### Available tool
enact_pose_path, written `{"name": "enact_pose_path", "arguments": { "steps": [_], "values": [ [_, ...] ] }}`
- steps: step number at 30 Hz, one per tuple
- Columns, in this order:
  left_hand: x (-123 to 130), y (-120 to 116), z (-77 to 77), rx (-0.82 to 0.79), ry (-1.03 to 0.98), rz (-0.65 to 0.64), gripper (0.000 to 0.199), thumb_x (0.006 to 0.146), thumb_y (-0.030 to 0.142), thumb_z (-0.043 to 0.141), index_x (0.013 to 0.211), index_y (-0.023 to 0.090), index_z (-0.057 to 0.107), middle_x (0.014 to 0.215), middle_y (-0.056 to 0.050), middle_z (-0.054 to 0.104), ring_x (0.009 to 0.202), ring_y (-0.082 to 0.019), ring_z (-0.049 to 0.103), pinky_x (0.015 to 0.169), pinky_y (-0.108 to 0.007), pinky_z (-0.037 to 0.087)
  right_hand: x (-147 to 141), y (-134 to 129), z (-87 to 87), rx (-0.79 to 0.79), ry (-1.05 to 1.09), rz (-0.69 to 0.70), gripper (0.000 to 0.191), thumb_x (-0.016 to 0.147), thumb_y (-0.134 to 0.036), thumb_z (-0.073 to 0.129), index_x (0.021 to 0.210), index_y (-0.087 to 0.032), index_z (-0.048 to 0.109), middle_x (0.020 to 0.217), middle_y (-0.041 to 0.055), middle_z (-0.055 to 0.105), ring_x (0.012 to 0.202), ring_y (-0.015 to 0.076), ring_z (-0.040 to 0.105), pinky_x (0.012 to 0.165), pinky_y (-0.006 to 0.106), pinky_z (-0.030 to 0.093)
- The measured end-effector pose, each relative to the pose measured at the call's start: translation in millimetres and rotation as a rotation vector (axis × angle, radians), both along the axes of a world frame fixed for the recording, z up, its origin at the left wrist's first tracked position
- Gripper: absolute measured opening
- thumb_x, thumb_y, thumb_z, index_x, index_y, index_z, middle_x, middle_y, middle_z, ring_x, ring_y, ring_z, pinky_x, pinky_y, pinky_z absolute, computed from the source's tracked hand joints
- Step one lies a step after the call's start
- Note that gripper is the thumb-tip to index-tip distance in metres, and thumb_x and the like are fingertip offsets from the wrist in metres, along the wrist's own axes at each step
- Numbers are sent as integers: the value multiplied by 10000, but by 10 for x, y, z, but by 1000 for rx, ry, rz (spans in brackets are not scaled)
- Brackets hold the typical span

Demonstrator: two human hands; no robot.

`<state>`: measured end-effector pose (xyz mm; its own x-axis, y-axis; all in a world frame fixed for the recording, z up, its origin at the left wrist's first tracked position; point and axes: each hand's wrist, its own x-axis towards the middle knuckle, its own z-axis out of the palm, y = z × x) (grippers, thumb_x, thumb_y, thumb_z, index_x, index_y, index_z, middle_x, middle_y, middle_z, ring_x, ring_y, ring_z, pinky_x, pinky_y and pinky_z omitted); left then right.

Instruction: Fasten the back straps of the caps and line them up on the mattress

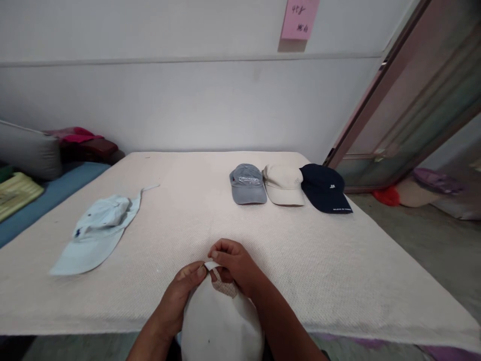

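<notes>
A white baseball cap [221, 323] is held at the table's near edge, its back opening facing away from me. My left hand [184, 286] pinches the left end of the cap's back strap [212, 264], thumb on top. On the other side my right hand [235, 263] has its fingers closed on the right part of the same strap. Through the gap beneath the strap the table cloth shows. The cap's brim is out of sight below the frame.
A pale blue cap [101, 228] with its strap undone lies on the left of the cloth-covered table [180, 200]. Toward the back right sit a grey cap [248, 184], a beige cap [283, 185] and a navy cap [325, 188] in a row. A pink note [299, 19] hangs on the wall.
</notes>
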<state>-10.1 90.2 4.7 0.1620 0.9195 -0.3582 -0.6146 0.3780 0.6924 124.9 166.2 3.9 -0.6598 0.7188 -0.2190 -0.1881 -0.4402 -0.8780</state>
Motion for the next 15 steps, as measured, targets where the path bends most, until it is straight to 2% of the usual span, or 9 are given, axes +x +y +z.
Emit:
{"name": "enact_pose_path", "arguments": {
  "steps": [4, 8, 10, 13, 15],
  "values": [
    [-37, -12, 37, -95, -104, 140, 122, 760, 234, 652, 715, 123, 678, 597, -43, 667, 486, -142, 598, 499, -235, 461, 11, -1, -2, -20, 1, -4, 130, 760, -281, 600, 722, -177, 531, 466, -68, 433, 377, 42, 281, 392, 199, 194],
    [-141, -1, 95, -241, -242, 219, 160, 804, 239, 595, 700, 146, 675, 585, -36, 674, 527, -169, 641, 541, -256, 503, 51, -4, 17, 4, -76, 3, 156, 774, -323, 598, 748, -169, 589, 573, -27, 499, 464, 68, 379, 448, 211, 273],
    [-217, 34, 102, -240, -316, 238, 173, 813, 266, 589, 691, 166, 660, 604, -26, 676, 570, -179, 658, 565, -262, 515, 91, -2, 42, 40, -103, 16, 179, 793, -344, 585, 772, -171, 627, 657, 1, 548, 536, 88, 428, 488, 218, 308],
    [-327, 103, 84, -191, -392, 350, 208, 848, 280, 528, 696, 202, 646, 614, 2, 669, 559, -162, 648, 602, -276, 525, 161, 9, 79, 69, -66, 37, 192, 810, -348, 576, 790, -177, 661, 759, 25, 586, 655, 117, 484, 568, 232, 359],
    [-370, 133, 77, -197, -279, 458, 269, 867, 281, 471, 671, 217, 643, 575, 4, 657, 510, -159, 628, 597, -294, 526, 202, 22, 86, 33, -25, 33, 152, 790, -319, 603, 830, -186, 666, 788, 24, 597, 681, 126, 501, 599, 242, 375]
  ]
}}
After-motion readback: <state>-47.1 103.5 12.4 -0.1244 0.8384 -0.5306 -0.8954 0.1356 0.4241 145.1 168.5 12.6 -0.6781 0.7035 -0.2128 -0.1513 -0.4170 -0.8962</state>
